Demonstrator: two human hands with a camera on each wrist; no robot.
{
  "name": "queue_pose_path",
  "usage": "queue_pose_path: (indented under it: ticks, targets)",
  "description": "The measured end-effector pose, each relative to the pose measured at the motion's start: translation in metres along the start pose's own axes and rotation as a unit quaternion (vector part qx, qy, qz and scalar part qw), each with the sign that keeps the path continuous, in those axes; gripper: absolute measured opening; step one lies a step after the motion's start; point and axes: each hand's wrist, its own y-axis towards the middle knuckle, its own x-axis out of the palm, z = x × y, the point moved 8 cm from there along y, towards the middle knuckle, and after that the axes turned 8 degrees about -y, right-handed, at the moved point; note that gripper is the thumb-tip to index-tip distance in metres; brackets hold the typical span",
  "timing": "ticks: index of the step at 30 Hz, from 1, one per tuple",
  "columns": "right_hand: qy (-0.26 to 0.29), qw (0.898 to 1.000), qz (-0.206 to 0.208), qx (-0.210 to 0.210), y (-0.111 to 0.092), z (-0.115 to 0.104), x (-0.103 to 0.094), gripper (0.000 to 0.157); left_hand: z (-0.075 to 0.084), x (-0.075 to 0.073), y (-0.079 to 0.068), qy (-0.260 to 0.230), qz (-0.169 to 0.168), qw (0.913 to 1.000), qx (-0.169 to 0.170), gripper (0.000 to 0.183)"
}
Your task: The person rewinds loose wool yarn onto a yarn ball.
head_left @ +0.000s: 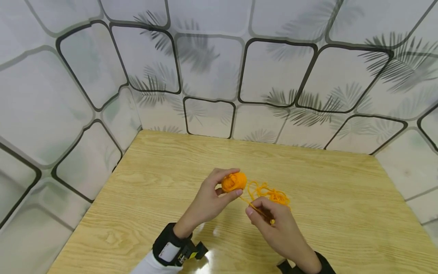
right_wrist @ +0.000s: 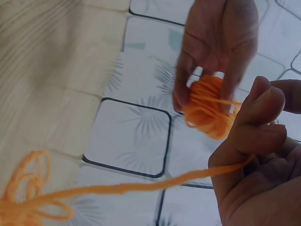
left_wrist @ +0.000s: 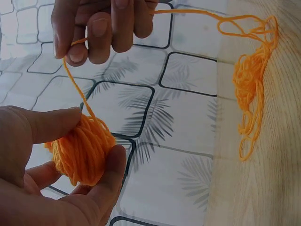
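Observation:
An orange yarn ball (head_left: 234, 181) is held between the thumb and fingers of my left hand (head_left: 209, 198), above the wooden table. From the ball a single strand (left_wrist: 76, 84) runs to my right hand (head_left: 278, 226), which pinches it between thumb and forefinger. The strand passes through the right hand's curled fingers (left_wrist: 99, 29) and out the other side. It leads on to a loose tangle of orange yarn (head_left: 276, 196) on the table, just beyond the right hand. In the right wrist view the wound ball (right_wrist: 209, 108) shows in the left hand, partly covered by fingers.
The light wood-grain table (head_left: 164, 163) stretches around both hands. Behind it and to the left stand walls covered with a pale sheet (head_left: 208, 68) of rounded outlines and leaf prints. Each wrist wears a black strap (head_left: 171, 245) with a small device.

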Motion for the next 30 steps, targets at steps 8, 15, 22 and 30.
queue_pose_path:
  ticks: [8, 15, 22, 30]
  targets:
    - [-0.006, 0.995, 0.070, -0.064, 0.003, -0.019, -0.026, 0.011, -0.028, 0.005, 0.001, 0.059, -0.042, 0.9973, -0.015, 0.045]
    - [-0.011, 0.994, 0.097, -0.052, 0.014, -0.021, -0.043, 0.008, -0.033, 0.015, -0.001, -0.011, -0.116, 0.9931, -0.014, 0.043]
    - [-0.007, 0.991, 0.109, -0.072, 0.025, -0.025, -0.057, 0.007, -0.033, 0.019, -0.002, -0.044, -0.138, 0.9890, -0.027, 0.038]
    - [0.001, 0.993, 0.098, -0.064, 0.037, -0.020, -0.057, 0.006, -0.025, 0.026, -0.007, -0.025, -0.181, 0.9832, -0.001, 0.040]
